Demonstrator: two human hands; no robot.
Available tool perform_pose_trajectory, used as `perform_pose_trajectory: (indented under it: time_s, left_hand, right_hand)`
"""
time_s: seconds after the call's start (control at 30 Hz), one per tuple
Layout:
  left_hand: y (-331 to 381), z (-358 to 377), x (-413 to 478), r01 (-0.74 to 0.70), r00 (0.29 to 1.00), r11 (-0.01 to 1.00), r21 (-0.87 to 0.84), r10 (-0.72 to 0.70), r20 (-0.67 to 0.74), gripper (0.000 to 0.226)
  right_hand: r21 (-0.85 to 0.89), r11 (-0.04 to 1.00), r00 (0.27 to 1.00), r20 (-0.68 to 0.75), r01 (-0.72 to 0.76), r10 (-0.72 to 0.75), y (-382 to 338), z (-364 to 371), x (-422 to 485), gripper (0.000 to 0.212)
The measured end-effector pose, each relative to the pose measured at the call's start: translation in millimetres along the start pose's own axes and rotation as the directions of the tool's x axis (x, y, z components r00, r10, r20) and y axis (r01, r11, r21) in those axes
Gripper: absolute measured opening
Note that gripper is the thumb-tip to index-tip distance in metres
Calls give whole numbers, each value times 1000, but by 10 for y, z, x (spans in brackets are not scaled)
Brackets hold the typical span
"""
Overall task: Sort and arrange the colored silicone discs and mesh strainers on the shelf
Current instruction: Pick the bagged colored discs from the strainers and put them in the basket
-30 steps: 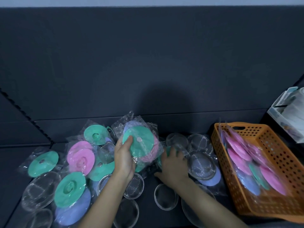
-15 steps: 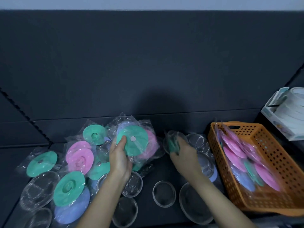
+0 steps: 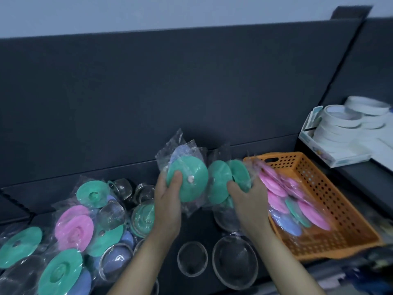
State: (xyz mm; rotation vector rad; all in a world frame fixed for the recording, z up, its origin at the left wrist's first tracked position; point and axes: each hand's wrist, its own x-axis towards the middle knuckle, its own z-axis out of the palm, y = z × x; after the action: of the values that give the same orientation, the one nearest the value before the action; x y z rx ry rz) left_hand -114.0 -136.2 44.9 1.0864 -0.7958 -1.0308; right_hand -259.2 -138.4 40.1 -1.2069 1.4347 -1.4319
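Note:
My left hand [image 3: 168, 201] grips a stack of bagged silicone discs [image 3: 187, 179], a green one in front and a lilac one behind, lifted above the shelf. Just right of it, my right hand [image 3: 246, 196] holds bagged green discs [image 3: 221, 184] close to the basket's left rim. Pink, green and lilac bagged discs [image 3: 295, 207] stand on edge inside the orange basket [image 3: 331, 196]. On the left lies a loose heap of pink discs [image 3: 74, 228], more green discs [image 3: 93, 194] and mesh strainers [image 3: 144, 216]. Two strainers [image 3: 234, 260] sit on the shelf below my hands.
The dark shelf [image 3: 202, 228] has a dark back panel [image 3: 170, 92] close behind the piles. At the right, a white box of white tape rolls [image 3: 344, 128] stands on a raised ledge beside the basket.
Both hands have risen and shifted right toward the basket. My right hand now holds up green bagged discs picked from among the strainers. The view has turned right and upward.

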Motion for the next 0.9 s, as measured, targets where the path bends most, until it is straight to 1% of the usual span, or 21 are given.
perform_pose_trajectory:
  time_s: [0.1,0.13,0.23,0.33,0.43,0.57,0.67,0.73,0.83,0.9]
  left_hand:
    - [68,292,-58,-29,996,1000,-5,30,89,19]
    - [83,388,-74,-26,991,1000,-14,28,127,20]
    - [94,671,-110,-32,973,999,-17,35,229,23]
    - [72,988,-168,-55,937,998,-12,56,346,27]
    - [-6,1290,-218,-6,917,998,-64,31,398,27]
    - [-184,1660,-242,34,905,999,-34,-16,426,24]
    - [-333,1916,-184,16,901,1000,13,-20,434,19]
    - [-441,2056,-101,-29,896,998,62,-2,445,14]
    - [-620,2206,49,-127,882,974,187,24,471,20]
    - [-757,2265,147,-201,869,933,299,29,494,22]
  right_hand:
    - [49,998,995,-87,42,-38,-105,-168,34,26]
    - [61,996,991,-121,58,-50,-142,-230,43,30]
    - [31,991,971,-204,132,-123,-229,-415,72,45]
    - [7,984,945,-280,178,-169,-252,-639,134,46]
    - [-69,969,917,-313,236,-246,-253,-906,198,48]
    - [-210,939,895,-301,273,-328,-206,-1239,285,50]
    - [-329,899,873,-295,289,-388,-78,-1446,407,55]
    - [-423,860,880,-239,286,-410,54,-1583,524,57]
    - [-545,801,916,-136,249,-377,251,-1739,705,61]
    - [-608,748,931,-40,267,-364,349,-1783,791,61]
